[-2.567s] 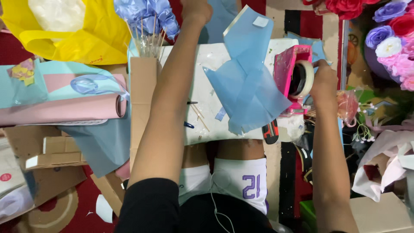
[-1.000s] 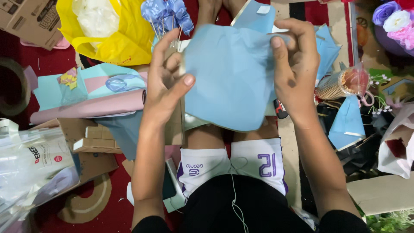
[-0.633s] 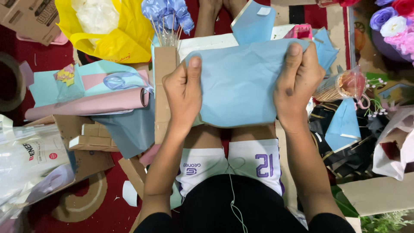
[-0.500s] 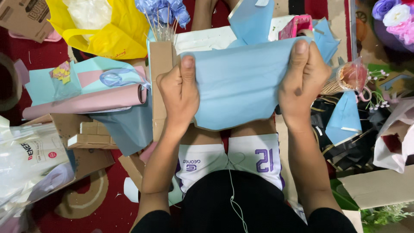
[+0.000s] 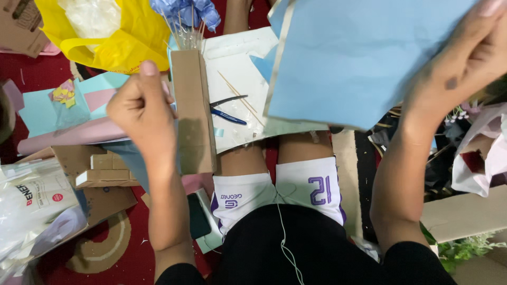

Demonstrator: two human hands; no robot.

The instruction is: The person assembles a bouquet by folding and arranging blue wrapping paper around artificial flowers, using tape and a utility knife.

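My right hand (image 5: 465, 63) grips the right edge of a large light blue paper sheet (image 5: 359, 58), which is raised at the upper right over my lap. My left hand (image 5: 142, 111) hovers apart from the sheet, curled into a loose fist with the thumb up, and I see nothing in it. It sits just left of a tall brown cardboard box (image 5: 193, 111) that holds thin sticks and blue paper flowers (image 5: 182, 13). A white board (image 5: 232, 68) lies across my knees, with blue-handled pliers (image 5: 227, 113) and wooden skewers (image 5: 240, 97) on it.
A yellow bag (image 5: 105, 31) lies at the upper left. Below it are a pink paper roll (image 5: 68, 134) and teal sheets. A plastic packet (image 5: 31, 206) and cardboard pieces lie at the lower left. Pink-and-white wrapping (image 5: 486, 158) is crowded in on the right.
Both hands held the blue sheet flat in front of me; now only the right hand holds it, swung up and to the right. The left hand has let go and moved left.
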